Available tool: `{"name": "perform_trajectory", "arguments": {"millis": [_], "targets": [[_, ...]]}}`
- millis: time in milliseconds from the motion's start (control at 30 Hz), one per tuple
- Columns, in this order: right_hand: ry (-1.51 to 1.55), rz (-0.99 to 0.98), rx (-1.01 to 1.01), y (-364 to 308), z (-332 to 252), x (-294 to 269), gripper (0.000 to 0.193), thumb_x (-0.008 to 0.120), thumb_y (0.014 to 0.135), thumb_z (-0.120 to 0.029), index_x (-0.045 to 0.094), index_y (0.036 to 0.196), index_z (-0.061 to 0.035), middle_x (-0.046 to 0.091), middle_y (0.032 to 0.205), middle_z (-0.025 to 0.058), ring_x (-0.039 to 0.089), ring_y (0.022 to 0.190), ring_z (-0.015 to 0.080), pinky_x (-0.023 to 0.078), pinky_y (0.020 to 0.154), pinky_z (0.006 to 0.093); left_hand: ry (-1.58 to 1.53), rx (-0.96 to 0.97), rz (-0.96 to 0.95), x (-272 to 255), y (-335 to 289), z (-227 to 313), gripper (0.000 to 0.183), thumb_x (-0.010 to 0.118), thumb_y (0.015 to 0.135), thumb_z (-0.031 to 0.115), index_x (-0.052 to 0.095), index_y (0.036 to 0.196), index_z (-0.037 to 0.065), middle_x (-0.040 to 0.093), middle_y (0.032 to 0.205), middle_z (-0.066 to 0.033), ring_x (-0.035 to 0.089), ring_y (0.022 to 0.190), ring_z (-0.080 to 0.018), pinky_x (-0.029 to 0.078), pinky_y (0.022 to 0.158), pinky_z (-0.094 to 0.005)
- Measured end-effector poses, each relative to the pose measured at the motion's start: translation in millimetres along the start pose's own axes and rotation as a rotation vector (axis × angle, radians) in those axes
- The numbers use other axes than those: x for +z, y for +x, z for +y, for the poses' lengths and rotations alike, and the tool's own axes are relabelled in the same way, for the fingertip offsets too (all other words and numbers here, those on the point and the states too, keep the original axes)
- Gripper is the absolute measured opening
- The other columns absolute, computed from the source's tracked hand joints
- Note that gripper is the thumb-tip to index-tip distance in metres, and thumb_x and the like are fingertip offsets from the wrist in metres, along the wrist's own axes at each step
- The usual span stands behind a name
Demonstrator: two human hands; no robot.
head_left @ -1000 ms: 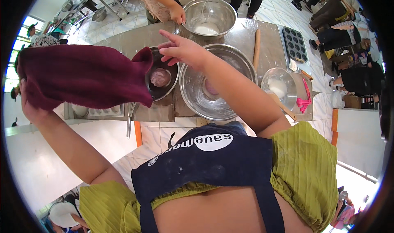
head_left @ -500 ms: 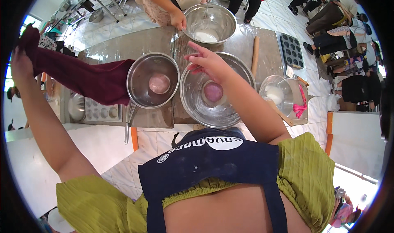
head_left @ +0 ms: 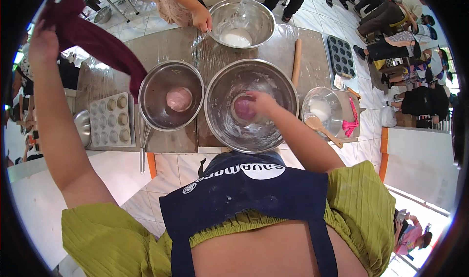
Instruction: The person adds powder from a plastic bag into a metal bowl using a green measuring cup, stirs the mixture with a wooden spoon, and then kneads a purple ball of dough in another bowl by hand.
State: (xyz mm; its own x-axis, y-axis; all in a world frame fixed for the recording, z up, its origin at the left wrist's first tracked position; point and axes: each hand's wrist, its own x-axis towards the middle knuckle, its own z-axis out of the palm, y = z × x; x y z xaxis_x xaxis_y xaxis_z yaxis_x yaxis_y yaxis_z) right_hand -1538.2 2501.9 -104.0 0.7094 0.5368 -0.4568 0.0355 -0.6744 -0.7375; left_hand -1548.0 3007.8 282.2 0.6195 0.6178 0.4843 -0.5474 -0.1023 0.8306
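Note:
My left hand [head_left: 44, 45] is raised at the far left, closed on a maroon cloth [head_left: 100, 33]. The cloth hangs down to the left rim of a metal bowl [head_left: 161, 117], which holds a smooth pinkish dough ball [head_left: 179, 99]. Reaching into the larger metal bowl [head_left: 229, 135] in front of me, my right hand [head_left: 262, 102] has its fingers curled against a purple dough ball [head_left: 243, 109]. The fingertips are partly hidden there. Floury smears coat the inside of this bowl.
Across the table a person holds a metal bowl [head_left: 264, 25] and a whisk [head_left: 241, 11]. To the right are a rolling pin [head_left: 297, 62], muffin tin [head_left: 341, 57], clear bowl [head_left: 332, 94], wooden spoon [head_left: 322, 129] and pink measuring spoons [head_left: 350, 125]. Leftward lie another whisk [head_left: 142, 147] and a cup tray [head_left: 111, 121].
My right hand has come down from above the large bowl onto the purple dough ball. The maroon cloth has been drawn up and left, baring more of the cup tray.

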Motion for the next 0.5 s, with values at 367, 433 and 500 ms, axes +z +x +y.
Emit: {"name": "perform_trajectory", "arguments": {"millis": [367,433,500], "targets": [[-0.703,0.045,-0.120,4.7,26.9,71.3,0.088,0.066,0.080,-0.040,0.015,0.149,-0.0185,0.010,0.153,0.0218,0.014,0.140,0.0434,0.024,0.109,0.0569,0.444,-0.847,0.036,-62.2,-197.6,-119.0,0.051,0.058,0.085,0.020,0.047,0.135,0.014,0.051,0.114,-0.0048,0.047,0.102,-0.0207,0.040,0.083,-0.0323],[-0.719,0.072,-0.134,6.4,33.3,72.2,0.091,0.066,0.080,-0.041,0.012,0.150,-0.0190,0.008,0.154,0.0223,0.012,0.141,0.0435,0.022,0.110,0.0565,0.447,-0.879,0.006,-39.9,-236.8,-114.0,0.051,0.058,0.085,0.016,0.047,0.135,0.011,0.053,0.118,-0.0068,0.048,0.107,-0.0191,0.040,0.086,-0.0310],[-0.762,0.031,-0.119,10.4,28.2,71.4,0.091,0.066,0.080,-0.041,0.011,0.150,-0.0194,0.008,0.154,0.0225,0.013,0.141,0.0435,0.022,0.110,0.0559,0.465,-0.792,-0.017,-43.9,-274.9,-121.3,0.051,0.056,0.085,0.011,0.045,0.135,0.007,0.051,0.129,-0.0106,0.047,0.118,-0.0199,0.038,0.096,-0.0317]]}}
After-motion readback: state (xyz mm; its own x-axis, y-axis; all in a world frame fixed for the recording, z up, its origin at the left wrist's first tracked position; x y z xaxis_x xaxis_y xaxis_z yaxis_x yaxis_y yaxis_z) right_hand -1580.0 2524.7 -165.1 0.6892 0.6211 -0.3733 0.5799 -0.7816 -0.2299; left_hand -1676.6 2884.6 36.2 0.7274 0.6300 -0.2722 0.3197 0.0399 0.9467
